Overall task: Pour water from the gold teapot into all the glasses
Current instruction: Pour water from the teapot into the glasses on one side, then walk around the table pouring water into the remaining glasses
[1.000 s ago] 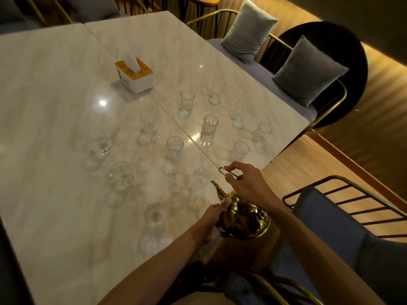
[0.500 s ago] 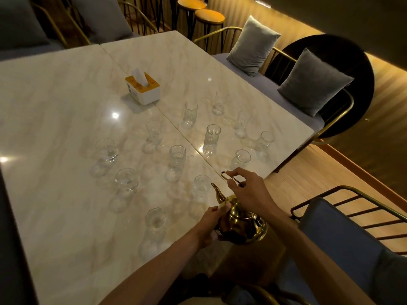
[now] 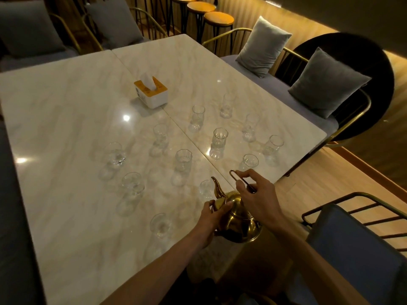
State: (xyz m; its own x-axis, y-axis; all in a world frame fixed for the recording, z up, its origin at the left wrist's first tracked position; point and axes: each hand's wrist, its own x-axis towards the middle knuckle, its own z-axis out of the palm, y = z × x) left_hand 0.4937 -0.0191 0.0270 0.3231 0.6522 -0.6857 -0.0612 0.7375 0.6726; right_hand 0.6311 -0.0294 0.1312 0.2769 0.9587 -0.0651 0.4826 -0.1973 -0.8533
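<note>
Holding the teapot (image 3: 239,219) at the near right edge of the table (image 3: 66,111), the person has both hands on it: the right hand (image 3: 258,198) pinches the thin wire handle (image 3: 236,176) above the lid, its fingers curled round the loop, and the left hand (image 3: 211,216) cups the pot's shoulder just under the spout (image 3: 217,187), thumb and fingers wrapped against the gold body. The spout points away toward the glasses and the pot looks roughly upright, not tipped; no stream of water shows.

As a judgement, the pouring is at its very start. A dozen or so glasses (image 3: 184,160) stand spread across the marble, apart from one another, and none shows a clear water line in this dim light, though clear water in clear glass would be hard to tell. The nearest glass (image 3: 207,189) stands just beyond the spout, so it seems the likely first one. Nearly all of the task appears left.

Against the frames from a second and half a second ago, the grip is the same: right fingers on the handle, left hand on the body. The teapot keeps its spot by the table edge. What differs is mostly the view, which has tilted up, showing more of the stools (image 3: 218,18) and the tissue box (image 3: 150,91) lower in the picture.
</note>
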